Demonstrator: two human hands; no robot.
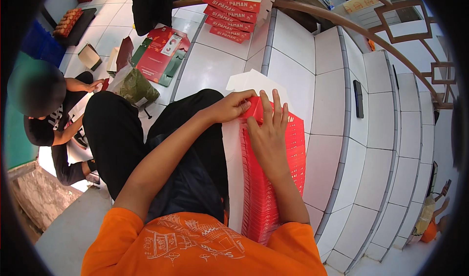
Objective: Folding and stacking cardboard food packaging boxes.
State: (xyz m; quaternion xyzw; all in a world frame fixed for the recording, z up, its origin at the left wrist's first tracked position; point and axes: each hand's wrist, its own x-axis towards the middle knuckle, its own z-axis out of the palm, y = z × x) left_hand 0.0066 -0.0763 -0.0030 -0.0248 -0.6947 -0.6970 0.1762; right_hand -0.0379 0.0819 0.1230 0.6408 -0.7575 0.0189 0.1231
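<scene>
On lap: red box stack (273, 178) under flat R hand (267, 137); L hand (229, 107) fingers pinch top flap.

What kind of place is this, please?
Probably a home stairway used as a packing spot: white tiled stairs with a wooden handrail, a stack of red folded cartons under both hands, more cartons on the tiled floor.

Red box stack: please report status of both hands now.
Left hand grips the top red box at its edge. Right hand flat on the red box stack, fingers spread. Nothing in the way.
</scene>
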